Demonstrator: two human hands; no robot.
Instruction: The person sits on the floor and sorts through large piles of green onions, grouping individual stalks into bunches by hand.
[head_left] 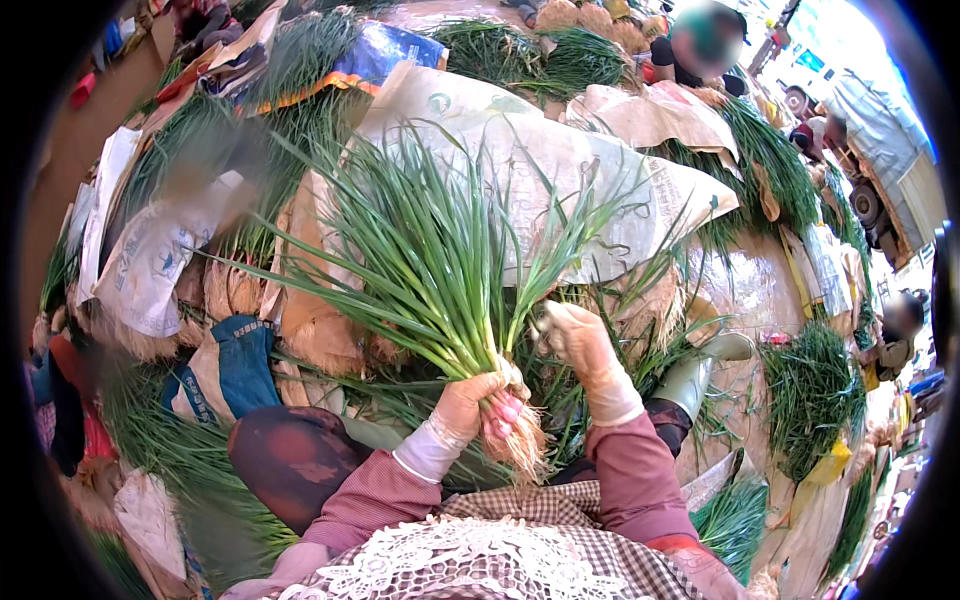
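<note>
My left hand (472, 397), in a pale glove, is wrapped round a bunch of spring onions (440, 270) just above the pinkish bulbs. The long green leaves fan upward and away to the left and right. Below the grip hang the bulbs and a tuft of tan roots (518, 445). Beside the stems, on the right of the bunch, my right hand (575, 335) is raised with its fingers curled together. Whatever those fingers pinch is too small or hidden to make out.
A large whitish sack (640, 195) lies over spring onion piles ahead. More bundles (815, 400) lie at right. A blue-and-white bag (225, 370) rests near my left knee (290, 465), a green boot (690, 380) at right. Other people (700, 45) and a truck (880, 150) stand beyond.
</note>
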